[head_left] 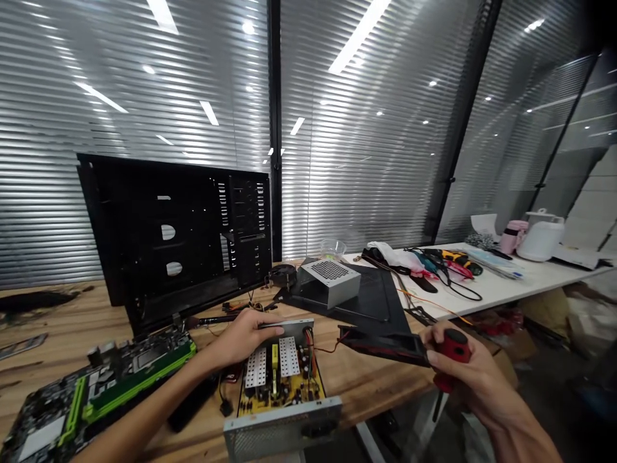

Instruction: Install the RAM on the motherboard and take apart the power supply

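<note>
My left hand [247, 335] grips the far metal wall of an opened computer power supply [283, 418], thumb over its upper edge. Inside show a yellow circuit board [260, 400], perforated heat sinks [289, 355] and bundled wires. In my right hand [465, 376] are a black cooling fan [385, 345], seen edge-on, and a screwdriver [454, 350] with a red and black handle, its shaft pointing down. Thin wires [330, 349] run from the fan to the power supply. A grey vented metal cover [332, 276] rests beyond them on a black panel.
A black computer case [187, 225] stands at the back left. Left of the power supply lies a motherboard [116, 389] with green slots. A second fan [282, 275] sits by the case. On the white table [491, 292] at right are cables, tools and a white kettle [542, 236].
</note>
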`<state>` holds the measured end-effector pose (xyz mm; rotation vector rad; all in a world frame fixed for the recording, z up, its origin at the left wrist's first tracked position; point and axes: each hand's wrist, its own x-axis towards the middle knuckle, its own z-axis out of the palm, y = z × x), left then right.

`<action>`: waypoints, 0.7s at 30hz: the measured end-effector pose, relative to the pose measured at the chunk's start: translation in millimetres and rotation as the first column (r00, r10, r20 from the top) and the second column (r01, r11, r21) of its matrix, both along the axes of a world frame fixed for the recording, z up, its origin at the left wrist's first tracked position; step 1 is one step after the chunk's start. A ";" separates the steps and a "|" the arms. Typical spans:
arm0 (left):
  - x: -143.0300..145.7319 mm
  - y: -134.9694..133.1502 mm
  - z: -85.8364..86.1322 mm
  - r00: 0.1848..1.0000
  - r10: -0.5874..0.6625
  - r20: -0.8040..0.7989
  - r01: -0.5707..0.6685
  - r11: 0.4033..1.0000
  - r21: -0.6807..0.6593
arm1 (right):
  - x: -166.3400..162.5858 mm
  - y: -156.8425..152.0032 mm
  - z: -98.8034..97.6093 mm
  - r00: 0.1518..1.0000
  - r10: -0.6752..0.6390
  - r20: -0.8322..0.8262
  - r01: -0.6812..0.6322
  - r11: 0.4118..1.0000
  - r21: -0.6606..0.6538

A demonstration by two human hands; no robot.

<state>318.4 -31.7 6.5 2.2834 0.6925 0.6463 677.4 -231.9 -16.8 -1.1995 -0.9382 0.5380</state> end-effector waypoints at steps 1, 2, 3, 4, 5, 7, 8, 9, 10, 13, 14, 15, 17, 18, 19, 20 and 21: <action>0.0 0.3 -0.5 1.000 0.000 0.005 0.000 1.000 0.000 | -1.8 0.2 0.1 1.000 -0.003 -0.002 0.003 1.000 -0.006; 0.1 0.5 -0.9 1.000 -0.002 0.010 0.002 1.000 -0.004 | -3.2 0.5 0.0 1.000 -0.006 -0.008 0.006 1.000 -0.009; 0.2 0.4 -1.1 1.000 -0.003 0.014 0.003 1.000 -0.008 | -4.1 0.9 -0.5 1.000 -0.009 -0.021 0.009 1.000 -0.008; 0.3 0.3 -1.3 1.000 -0.005 0.019 0.005 1.000 -0.011 | -4.4 1.5 -1.3 0.999 -0.012 -0.038 0.012 1.000 -0.008; 0.4 0.2 -1.5 1.000 -0.010 0.024 0.010 1.000 -0.012 | -4.0 2.1 -2.4 0.999 -0.013 -0.051 0.012 1.000 -0.008; 0.5 0.4 -2.1 0.999 -0.022 0.035 0.022 1.000 -0.009 | -1.5 4.0 -5.2 0.999 -0.010 -0.052 0.009 1.000 -0.012; 0.5 0.7 -2.7 0.999 -0.021 0.041 0.021 1.000 -0.004 | 0.4 5.3 -6.5 0.999 -0.007 -0.040 0.007 1.000 -0.018; 0.5 1.1 -3.3 0.999 -0.013 0.047 0.013 1.000 0.000 | 2.4 6.7 -7.4 1.000 -0.004 -0.024 0.003 1.000 -0.027; 0.4 1.5 -4.0 0.999 -0.002 0.054 0.002 1.000 0.004 | 4.1 8.1 -7.8 1.000 -0.005 -0.007 0.005 0.999 -0.033; 0.4 2.4 -5.9 0.997 0.024 0.070 -0.024 1.000 0.003 | 6.3 12.1 -5.0 0.997 -0.064 0.048 0.066 0.997 -0.038; 0.3 2.6 -6.2 0.997 0.025 0.071 -0.024 1.000 -0.004 | 5.7 13.1 -2.8 0.992 -0.093 0.083 0.097 0.995 -0.039; 0.2 2.7 -6.4 0.998 0.024 0.066 -0.023 1.000 -0.015 | 4.6 13.8 -0.1 0.984 -0.125 0.126 0.130 0.991 -0.038; -0.5 3.4 -6.3 0.998 0.028 0.052 -0.027 0.999 -0.038 | 1.1 14.7 5.6 0.960 -0.162 0.228 0.178 0.983 -0.049; -1.0 4.0 -6.0 0.998 0.038 0.044 -0.036 0.998 -0.045 | -1.1 14.9 8.4 0.946 -0.183 0.267 0.202 0.978 -0.044; -1.5 4.6 -5.8 0.998 0.054 0.034 -0.052 0.997 -0.048 | -3.5 15.0 10.9 0.936 -0.193 0.293 0.214 0.976 -0.041; -2.1 5.3 -5.4 0.997 0.075 0.022 -0.074 0.996 -0.047 | -6.2 15.0 13.2 0.931 -0.199 0.305 0.220 0.975 -0.034; -2.5 5.9 -5.0 0.995 0.098 0.011 -0.097 0.994 -0.043 | -9.0 15.0 15.2 0.930 -0.204 0.305 0.221 0.975 -0.023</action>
